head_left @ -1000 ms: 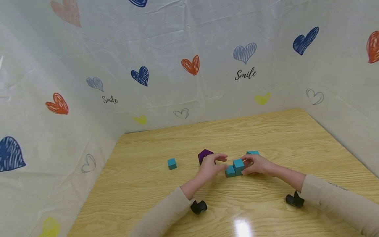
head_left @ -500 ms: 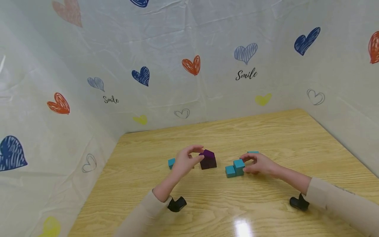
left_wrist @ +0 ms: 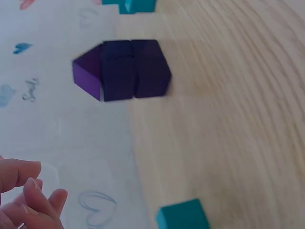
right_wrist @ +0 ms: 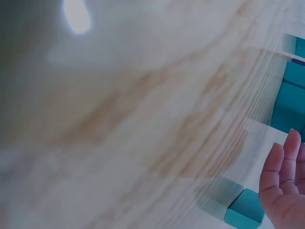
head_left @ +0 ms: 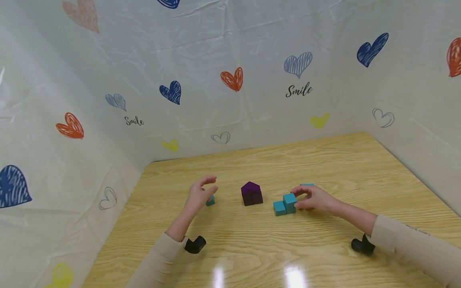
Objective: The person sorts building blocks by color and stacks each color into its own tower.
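Note:
My left hand hovers at a small teal cube, thumb and fingers apart, partly covering it in the head view. In the left wrist view this cube lies to the right of the fingers. My right hand has its fingertips at the right side of a taller teal block, which stands against a lower teal block. Extended fingers reach the teal block's edge in the right wrist view. Behind that hand a further teal block is mostly hidden.
Between the hands stands a house-shaped group of dark purple blocks with a purple triangular block. The wooden table meets a white sheet printed with hearts at the back and sides. Black wrist devices sit below the cuffs.
My left hand has moved left, from the teal blocks past the purple group to the single teal cube. My right hand stays nearly still at the taller teal block.

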`<state>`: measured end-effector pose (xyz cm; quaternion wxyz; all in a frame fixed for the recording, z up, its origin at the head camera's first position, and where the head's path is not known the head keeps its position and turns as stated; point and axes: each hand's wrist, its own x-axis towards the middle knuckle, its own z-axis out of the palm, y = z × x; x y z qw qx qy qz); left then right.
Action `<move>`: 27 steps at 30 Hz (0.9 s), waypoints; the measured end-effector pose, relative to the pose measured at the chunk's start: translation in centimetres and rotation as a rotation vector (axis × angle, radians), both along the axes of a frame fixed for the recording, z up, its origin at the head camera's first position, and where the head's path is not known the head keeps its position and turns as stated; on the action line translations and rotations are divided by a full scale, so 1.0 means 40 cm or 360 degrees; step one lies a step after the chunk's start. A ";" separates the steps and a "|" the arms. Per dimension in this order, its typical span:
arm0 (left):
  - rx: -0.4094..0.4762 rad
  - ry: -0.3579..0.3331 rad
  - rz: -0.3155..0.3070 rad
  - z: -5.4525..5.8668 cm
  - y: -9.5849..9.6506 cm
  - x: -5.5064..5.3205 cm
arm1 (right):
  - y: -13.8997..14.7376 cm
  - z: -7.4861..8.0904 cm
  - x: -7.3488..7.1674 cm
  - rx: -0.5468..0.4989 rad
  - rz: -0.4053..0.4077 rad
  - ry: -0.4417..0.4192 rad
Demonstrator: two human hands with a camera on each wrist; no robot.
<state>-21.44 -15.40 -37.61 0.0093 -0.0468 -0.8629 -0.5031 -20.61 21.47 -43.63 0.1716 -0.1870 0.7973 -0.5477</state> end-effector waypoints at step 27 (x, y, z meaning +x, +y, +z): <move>-0.0320 -0.0285 0.0087 -0.155 -0.100 -0.059 | 0.007 -0.006 -0.007 0.0045 -0.0007 0.0003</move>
